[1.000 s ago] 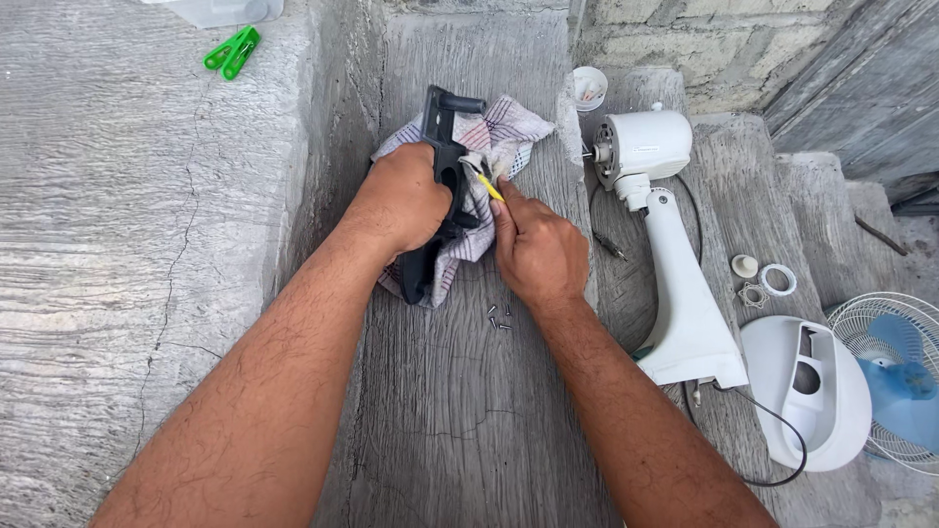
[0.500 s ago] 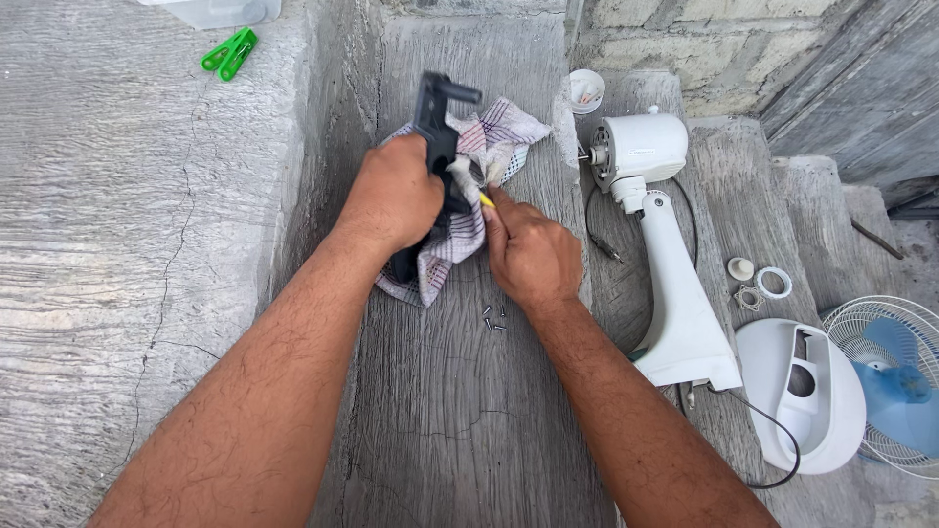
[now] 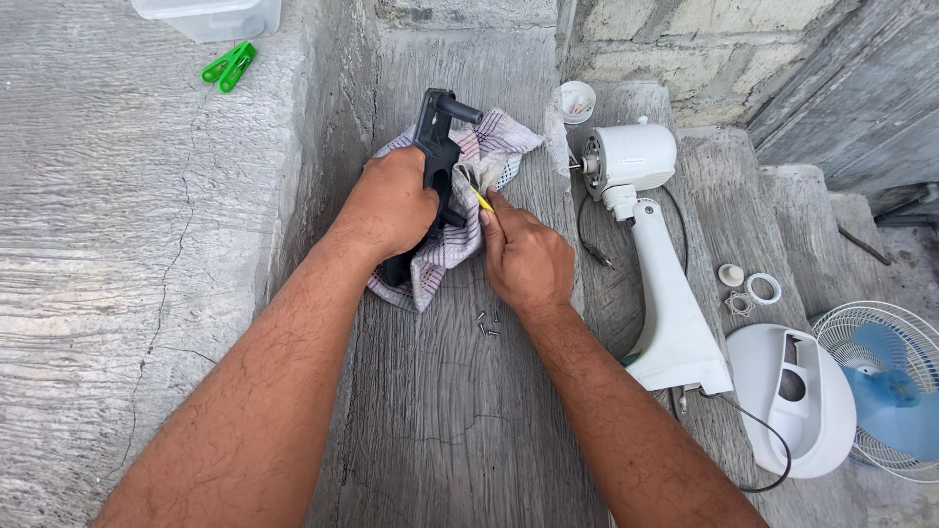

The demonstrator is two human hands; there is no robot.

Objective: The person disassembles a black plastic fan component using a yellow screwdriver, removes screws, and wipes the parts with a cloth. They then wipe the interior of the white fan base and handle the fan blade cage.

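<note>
Left hand (image 3: 391, 205) clamps the stiff black plastic housing (image 3: 436, 147) mid-body over soft cloth (image 3: 445, 259); right hand (image 3: 523, 259) pinches a slim yellow tool (image 3: 481, 199).

**Layout on the wooden steps**

The black plastic fan part (image 3: 436, 147) lies on the checked cloth (image 3: 489, 156), with the small loose screws (image 3: 487, 325) just in front. To the right stands the white fan motor and neck (image 3: 646, 235); farther right lie the white plastic ring (image 3: 764, 288), white base cover (image 3: 822, 411) and blue-bladed fan grille (image 3: 885, 391). The green clips (image 3: 229, 66) lie far left, behind.
</note>
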